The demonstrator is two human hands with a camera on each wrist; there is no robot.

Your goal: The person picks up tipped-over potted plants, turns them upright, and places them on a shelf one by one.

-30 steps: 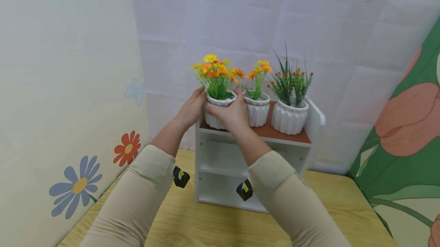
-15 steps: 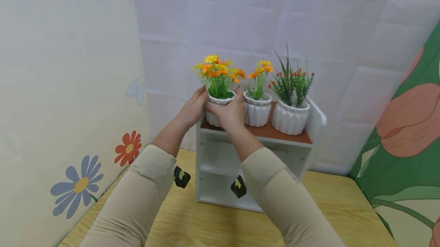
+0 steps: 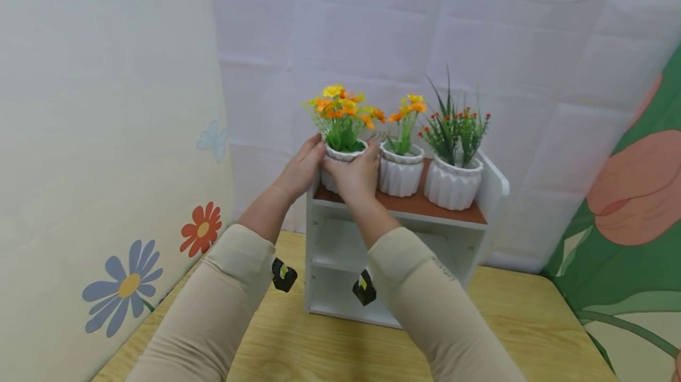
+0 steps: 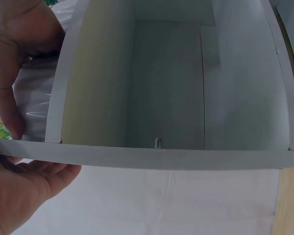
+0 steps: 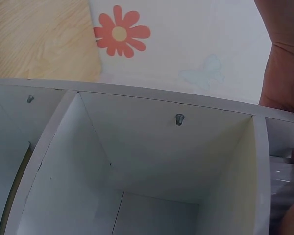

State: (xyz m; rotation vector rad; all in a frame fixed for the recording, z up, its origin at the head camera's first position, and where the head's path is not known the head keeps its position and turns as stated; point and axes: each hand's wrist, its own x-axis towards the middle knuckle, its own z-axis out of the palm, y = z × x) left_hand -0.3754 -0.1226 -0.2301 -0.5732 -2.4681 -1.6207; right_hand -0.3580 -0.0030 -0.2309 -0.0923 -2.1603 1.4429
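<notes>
A white ribbed flowerpot (image 3: 330, 183) with yellow and orange flowers (image 3: 343, 111) stands at the left end of the small white shelf's reddish-brown top. My right hand (image 3: 357, 176) holds this pot, thumb across its front and fingers at its right side. At the pot's left, my left hand (image 3: 300, 172) has its fingers fairly straight. In the left wrist view, the left hand's fingers (image 4: 49, 178) lie outside the shelf's side panel (image 4: 186, 159). Beside the held pot stands a second white pot (image 3: 400, 176) with orange flowers. A third pot (image 3: 453, 185) holds grass and small red flowers.
The white shelf (image 3: 319, 246) has open compartments and stands on a wood-grain table (image 3: 298, 346). Its raised right side panel (image 3: 495, 184) is close to the third pot. A white sheet (image 3: 362, 27) hangs behind, with a flower-printed wall (image 3: 122, 151) at the left.
My right forearm has swung a little leftward, while the right hand stays on the flowerpot. The head view has shifted slightly, so everything sits a bit farther right. The other pots stay put.
</notes>
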